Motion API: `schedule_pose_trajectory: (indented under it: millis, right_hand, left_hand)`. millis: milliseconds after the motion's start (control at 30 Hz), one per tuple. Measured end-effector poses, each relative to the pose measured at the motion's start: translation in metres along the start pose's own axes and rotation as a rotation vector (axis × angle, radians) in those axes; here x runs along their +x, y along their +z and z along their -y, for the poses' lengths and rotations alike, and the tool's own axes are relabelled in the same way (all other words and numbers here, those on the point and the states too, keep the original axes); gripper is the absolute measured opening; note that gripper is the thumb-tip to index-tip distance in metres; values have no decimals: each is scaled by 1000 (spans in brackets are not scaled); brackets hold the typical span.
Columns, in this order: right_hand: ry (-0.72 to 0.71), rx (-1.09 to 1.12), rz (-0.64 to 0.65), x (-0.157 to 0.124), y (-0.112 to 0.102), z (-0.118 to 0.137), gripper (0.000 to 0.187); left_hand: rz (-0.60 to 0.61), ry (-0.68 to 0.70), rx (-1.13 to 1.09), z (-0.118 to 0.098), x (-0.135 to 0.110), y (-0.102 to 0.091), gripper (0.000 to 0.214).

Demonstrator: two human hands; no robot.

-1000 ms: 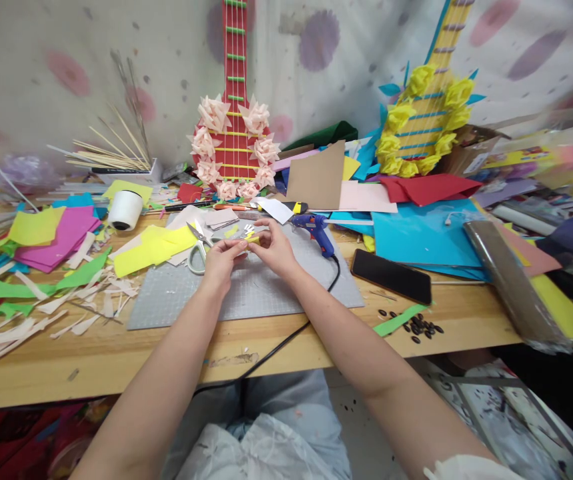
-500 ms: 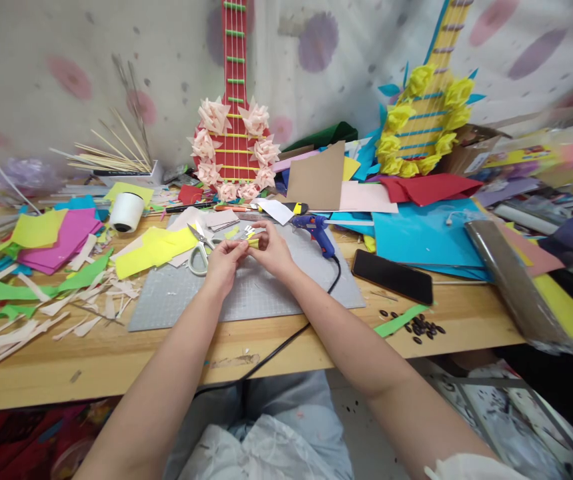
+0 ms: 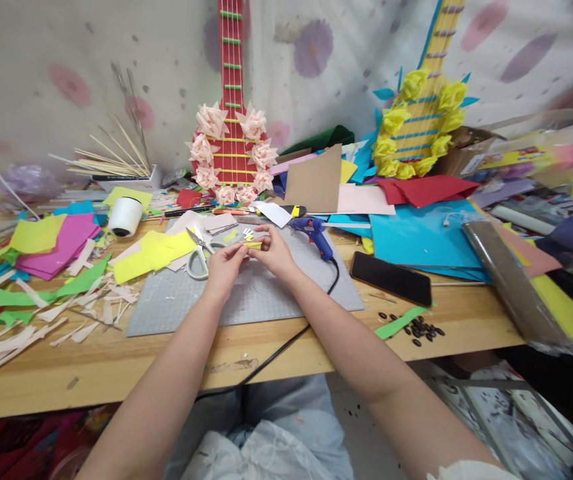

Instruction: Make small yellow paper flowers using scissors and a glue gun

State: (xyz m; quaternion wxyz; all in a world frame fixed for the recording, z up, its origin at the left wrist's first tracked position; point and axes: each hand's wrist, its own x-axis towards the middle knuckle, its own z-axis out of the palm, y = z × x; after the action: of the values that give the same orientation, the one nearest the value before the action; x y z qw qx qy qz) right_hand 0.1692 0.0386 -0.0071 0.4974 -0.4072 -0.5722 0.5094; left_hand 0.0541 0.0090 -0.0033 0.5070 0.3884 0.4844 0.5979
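Observation:
Between my fingertips, over the grey cutting mat [image 3: 166,307], is a small yellow paper piece [image 3: 253,245]. My left hand [image 3: 226,267] pinches its left end, and my right hand [image 3: 277,255] grips the right end with thumb and curled fingers. Small white and yellow bits [image 3: 248,233] lie just beyond my fingertips. Scissors [image 3: 198,255] with pale handles rest beside my left hand, blades pointing away. To the right of my right hand lies a blue glue gun [image 3: 316,235], its black cord running under my right forearm.
Behind the mat stand a red paper guitar [image 3: 231,157] with pink flowers and a yellow one [image 3: 419,130]. A phone [image 3: 391,279], dark beads [image 3: 420,328] and blue sheets [image 3: 426,233] lie right. Yellow sheets [image 3: 153,257], a white roll [image 3: 125,217] and paper scraps [image 3: 86,307] lie left.
Both hands stay close together on the yellow paper piece, with only a slight shift of the fingers. The whole view has moved a little; the things on the table lie as before.

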Motion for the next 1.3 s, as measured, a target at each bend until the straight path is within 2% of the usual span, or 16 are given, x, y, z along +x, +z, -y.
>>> schedule_pose_trajectory:
  millis: [167,300,567,767,967,1300]
  right_hand:
    - [-25,-71,-18,-3,0,3,42]
    - [-14,-73,-60,-1,-1,0,32]
    - [-56,-119,-85,3,-3,-5,27]
    - [-92,-186,-92,0,-4,1,26]
    - [-164,-299,-103,-4,-6,10,24]
    - [-211,-282,29,-2,-10,8,30]
  left_hand:
    - [-41,11,9,3,2,0,26]
    - [-19,2,20,4,3,-1,30]
    - [30,-72,-47,0,0,1,29]
    - [43,-108,-83,-2,-1,2,28]
    - [59,-207,-105,-7,-3,1,25]
    - [41,-212,-148,-10,-2,-1,22]
